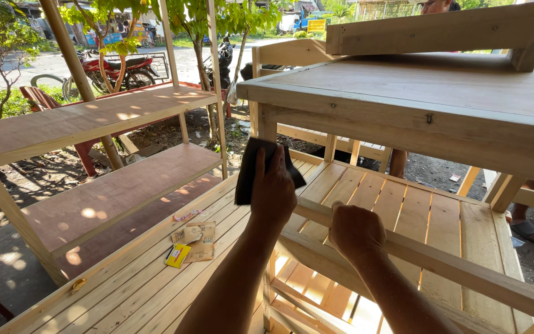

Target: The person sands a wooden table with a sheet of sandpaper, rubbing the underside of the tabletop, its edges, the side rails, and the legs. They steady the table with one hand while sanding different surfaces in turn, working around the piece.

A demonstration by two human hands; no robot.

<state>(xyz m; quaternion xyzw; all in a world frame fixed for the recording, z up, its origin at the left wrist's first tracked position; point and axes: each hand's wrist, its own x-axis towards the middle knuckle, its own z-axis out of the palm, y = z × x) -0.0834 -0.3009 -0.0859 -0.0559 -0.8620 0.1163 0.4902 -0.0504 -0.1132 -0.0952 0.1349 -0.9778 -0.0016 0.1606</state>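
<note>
Left hand (273, 185): I see it grasping dark sandpaper (250, 170) against the frame post.
Right hand (356, 230): clenched on wooden rail (465, 269).
Surface: slatted pine counter (143, 291), sandpaper scraps (191, 242).
Setting: outdoor yard, plywood shelf unit (94, 124), motorbike (115, 69).

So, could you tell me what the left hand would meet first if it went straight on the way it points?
Probably the wooden post under the tabletop: the left hand presses dark sandpaper up toward it, though depth is unclear.
</note>
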